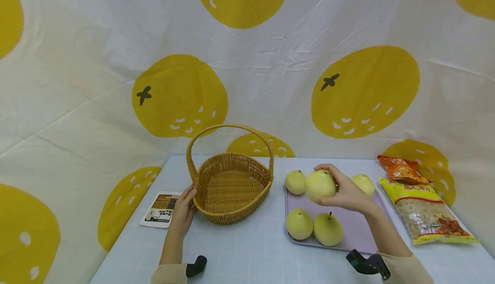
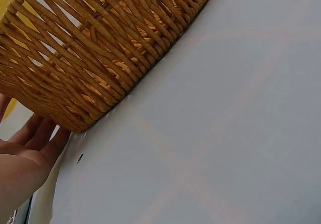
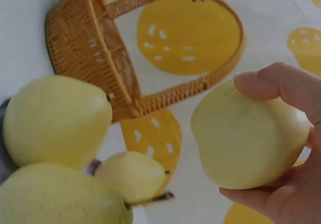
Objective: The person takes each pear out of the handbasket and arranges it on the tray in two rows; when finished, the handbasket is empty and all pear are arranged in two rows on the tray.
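A pale yellow-green pear [image 1: 320, 185] is gripped in my right hand [image 1: 346, 193], held above a lavender tray [image 1: 353, 228]. The right wrist view shows the thumb on one side of this pear [image 3: 248, 138] and fingers on the other. Several more pears [image 1: 328, 229] sit on the tray. Left of it stands a wicker basket [image 1: 232, 189] with a tall arched handle, nothing inside it. My left hand [image 1: 183, 210] holds the basket's left side near the handle base; in the left wrist view its fingers [image 2: 42, 133] reach behind the woven wall, partly hidden.
A printed card or packet [image 1: 160, 210] lies left of the basket. Right of the tray are a yellow-edged snack bag [image 1: 427, 213] and a smaller orange packet [image 1: 402, 170]. A fruit-patterned curtain [image 1: 270, 82] hangs behind the pale checked tabletop [image 1: 239, 254].
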`<state>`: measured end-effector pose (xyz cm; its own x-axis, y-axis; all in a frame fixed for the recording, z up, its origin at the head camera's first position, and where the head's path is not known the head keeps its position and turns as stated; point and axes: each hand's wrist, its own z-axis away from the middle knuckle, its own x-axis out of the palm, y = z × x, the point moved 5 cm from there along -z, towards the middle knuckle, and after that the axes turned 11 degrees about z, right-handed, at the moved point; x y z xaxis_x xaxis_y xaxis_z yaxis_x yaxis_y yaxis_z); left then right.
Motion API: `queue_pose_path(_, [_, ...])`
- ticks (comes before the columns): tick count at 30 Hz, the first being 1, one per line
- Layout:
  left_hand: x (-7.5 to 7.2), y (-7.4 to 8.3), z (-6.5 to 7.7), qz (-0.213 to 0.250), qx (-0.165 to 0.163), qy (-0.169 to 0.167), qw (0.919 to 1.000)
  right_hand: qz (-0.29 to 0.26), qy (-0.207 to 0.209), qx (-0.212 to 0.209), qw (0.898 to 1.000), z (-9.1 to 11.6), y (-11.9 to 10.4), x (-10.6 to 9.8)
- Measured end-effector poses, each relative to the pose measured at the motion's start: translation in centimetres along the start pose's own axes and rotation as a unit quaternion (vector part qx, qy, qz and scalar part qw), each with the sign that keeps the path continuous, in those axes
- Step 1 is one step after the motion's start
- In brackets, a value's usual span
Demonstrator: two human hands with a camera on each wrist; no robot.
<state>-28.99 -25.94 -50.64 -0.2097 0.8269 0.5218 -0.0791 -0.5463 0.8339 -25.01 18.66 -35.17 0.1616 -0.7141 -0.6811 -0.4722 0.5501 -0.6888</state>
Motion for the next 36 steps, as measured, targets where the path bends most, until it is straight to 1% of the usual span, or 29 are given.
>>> queue_pose_path(2, [0.0,0.0,0.0,0.001,0.001,0.001,1.0,0.015,0.018,0.014,1.0,1.3,0.8,-1.1])
queue_pose_path(6, [-0.1,-0.1,-0.1,-0.005,0.004,0.003,1.0,0.073,0.054,0.045,0.995,3.8,2.9,-2.8])
queue_pose_path(10, [0.0,-0.1,-0.1,-0.004,0.003,0.004,1.0,0.113,0.07,0.067,0.989,6.0,5.1,-3.8])
queue_pose_path(13, [0.0,-0.1,-0.1,0.005,-0.001,0.007,1.0,0.118,0.061,0.084,0.988,7.4,6.7,-4.0])
queue_pose_path(15, [0.0,-0.1,-0.1,0.004,-0.001,0.006,1.0,0.107,0.048,0.095,0.988,8.3,7.7,-3.8])
queue_pose_path(18, [0.0,-0.1,0.0,0.0,0.0,0.004,1.0,0.106,0.032,0.111,0.988,9.5,9.3,-3.4])
queue_pose_path(24, [-0.1,-0.1,0.1,-0.004,0.004,0.008,1.0,0.136,0.02,0.161,0.977,11.6,11.8,-3.0])
queue_pose_path(25, [-0.2,-0.1,0.1,-0.002,0.004,0.01,0.9999,0.14,0.017,0.174,0.975,11.9,12.1,-2.9])
queue_pose_path(30, [-0.2,0.0,0.2,-0.001,0.007,0.012,0.9999,0.15,-0.01,0.202,0.968,12.7,12.9,-2.0])
queue_pose_path(36, [-0.2,-0.1,0.1,0.001,0.0,0.014,0.9999,0.137,-0.028,0.193,0.971,13.4,13.5,-1.0])
